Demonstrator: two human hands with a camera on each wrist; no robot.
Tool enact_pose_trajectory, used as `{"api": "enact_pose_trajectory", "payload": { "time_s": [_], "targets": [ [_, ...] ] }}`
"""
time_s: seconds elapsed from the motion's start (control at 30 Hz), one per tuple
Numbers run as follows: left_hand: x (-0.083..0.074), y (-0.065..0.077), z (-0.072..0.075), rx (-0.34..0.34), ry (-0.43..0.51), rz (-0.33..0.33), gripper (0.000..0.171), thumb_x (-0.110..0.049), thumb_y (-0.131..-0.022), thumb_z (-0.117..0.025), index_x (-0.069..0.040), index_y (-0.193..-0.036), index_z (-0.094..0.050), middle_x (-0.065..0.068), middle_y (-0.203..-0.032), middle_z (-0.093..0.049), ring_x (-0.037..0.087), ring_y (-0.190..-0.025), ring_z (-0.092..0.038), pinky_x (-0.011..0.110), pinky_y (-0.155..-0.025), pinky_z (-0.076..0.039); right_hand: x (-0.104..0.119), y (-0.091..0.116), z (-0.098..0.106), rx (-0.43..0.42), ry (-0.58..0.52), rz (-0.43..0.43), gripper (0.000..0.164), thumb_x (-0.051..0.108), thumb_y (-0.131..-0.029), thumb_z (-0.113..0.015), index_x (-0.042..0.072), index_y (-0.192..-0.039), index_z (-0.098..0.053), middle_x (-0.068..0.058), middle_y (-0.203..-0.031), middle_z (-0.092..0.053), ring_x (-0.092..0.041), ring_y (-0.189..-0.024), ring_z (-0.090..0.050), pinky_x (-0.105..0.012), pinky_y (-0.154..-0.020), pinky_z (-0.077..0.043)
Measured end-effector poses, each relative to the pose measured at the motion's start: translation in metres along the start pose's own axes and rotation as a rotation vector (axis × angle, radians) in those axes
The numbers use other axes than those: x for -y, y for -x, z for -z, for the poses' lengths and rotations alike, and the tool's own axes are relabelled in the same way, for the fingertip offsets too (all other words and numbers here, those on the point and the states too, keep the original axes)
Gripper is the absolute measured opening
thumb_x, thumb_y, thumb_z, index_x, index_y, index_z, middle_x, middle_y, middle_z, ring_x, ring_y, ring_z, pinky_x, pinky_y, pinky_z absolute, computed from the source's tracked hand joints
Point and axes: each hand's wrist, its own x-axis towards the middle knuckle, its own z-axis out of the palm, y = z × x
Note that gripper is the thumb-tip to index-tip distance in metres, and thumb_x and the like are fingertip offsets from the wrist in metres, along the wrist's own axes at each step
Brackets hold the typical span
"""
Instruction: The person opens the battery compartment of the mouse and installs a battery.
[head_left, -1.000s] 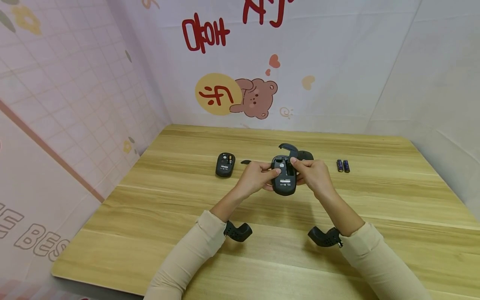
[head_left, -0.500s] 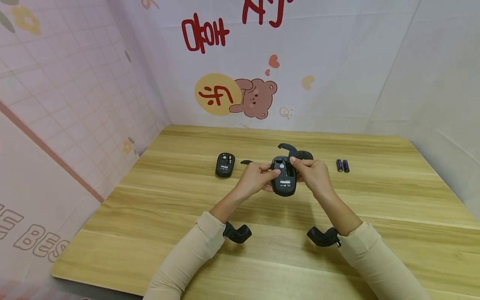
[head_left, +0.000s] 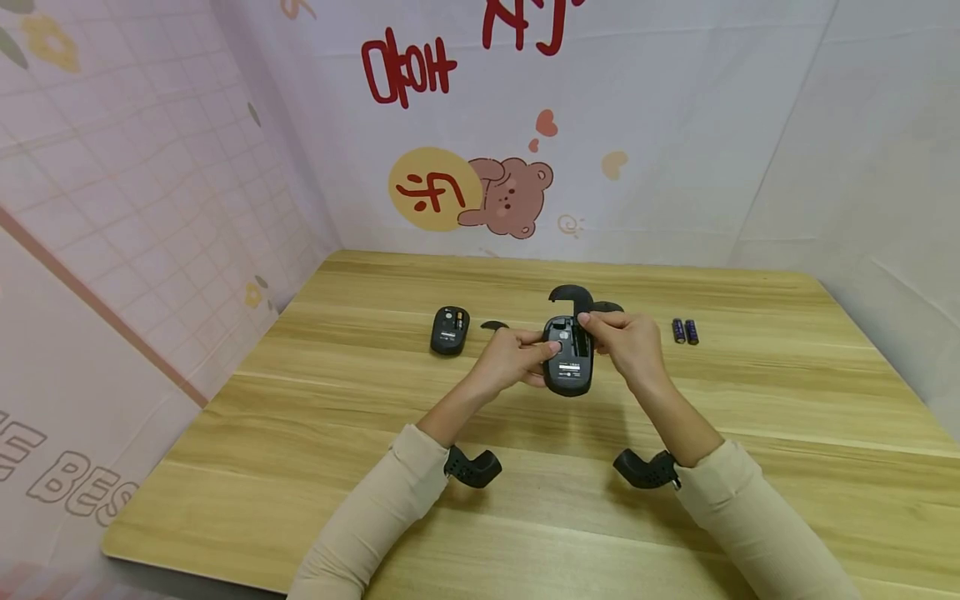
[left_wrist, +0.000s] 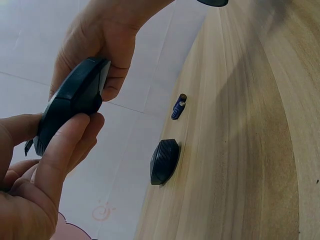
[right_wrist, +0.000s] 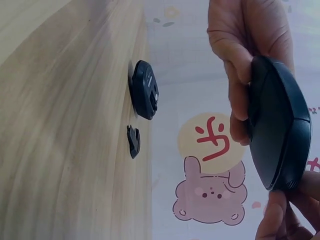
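Observation:
In the head view my left hand [head_left: 510, 360] grips a black computer mouse [head_left: 567, 379] by its left side, thumb on the underside. The mouse is held up over the table, underside toward me, with its long battery bay uncovered. At the mouse's upper right, my right hand [head_left: 632, 348] pinches a curved black battery cover [head_left: 572, 294] between thumb and fingers. The cover's wide end stands beyond the mouse's far end. The left wrist view shows the mouse [left_wrist: 70, 102] edge-on between both hands, and its smooth top [right_wrist: 277, 125] faces the right wrist camera.
On the wooden table [head_left: 360, 400], a second mouse [head_left: 450, 333] lies upside down at left, something gold in its bay. Beside it lies another cover [head_left: 493, 324]. A third mouse [left_wrist: 165, 162] sits behind my right hand. Two dark blue batteries [head_left: 685, 332] lie at right.
The cover has tilted and shifted slightly left, showing more of its wide end. The mouse has dropped a little toward me. Both hands keep their hold.

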Motion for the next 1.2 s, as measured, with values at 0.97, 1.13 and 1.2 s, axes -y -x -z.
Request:
{"api": "enact_pose_trajectory", "payload": {
  "time_s": [0.97,1.13,1.2],
  "targets": [
    [0.000,0.008,0.007,-0.072,0.001,0.025,0.043,-0.017,-0.091,-0.063,0.005,-0.128,-0.055,0.019,-0.098,-0.069,0.021,-0.074,-0.069,0.030,-0.062,-0.059,-0.014,-0.027,0.000,-0.048,-0.047,-0.044,0.035,0.022,-0.089,-0.068,-0.010,-0.101,-0.069,0.006,-0.057,-0.056,-0.010,-0.056,-0.053,-0.019,-0.053,-0.049],
    [-0.003,0.010,0.010,-0.110,-0.007,0.023,0.041,-0.017,-0.091,-0.063,0.002,-0.127,-0.057,0.017,-0.095,-0.070,0.019,-0.073,-0.069,0.029,-0.062,-0.059,-0.032,-0.035,-0.003,0.011,0.008,-0.134,0.032,0.022,-0.090,-0.065,-0.009,-0.096,-0.070,-0.001,-0.060,-0.059,-0.017,-0.063,-0.053,-0.022,-0.053,-0.045],
    [-0.005,0.010,0.012,-0.125,-0.008,0.024,0.041,-0.018,-0.091,-0.063,0.001,-0.128,-0.057,0.016,-0.095,-0.070,0.019,-0.073,-0.069,0.029,-0.062,-0.059,-0.038,-0.038,-0.004,0.035,0.036,-0.167,0.031,0.023,-0.090,-0.065,-0.008,-0.092,-0.070,-0.003,-0.065,-0.062,-0.017,-0.063,-0.052,-0.024,-0.054,-0.046]
  ]
}}
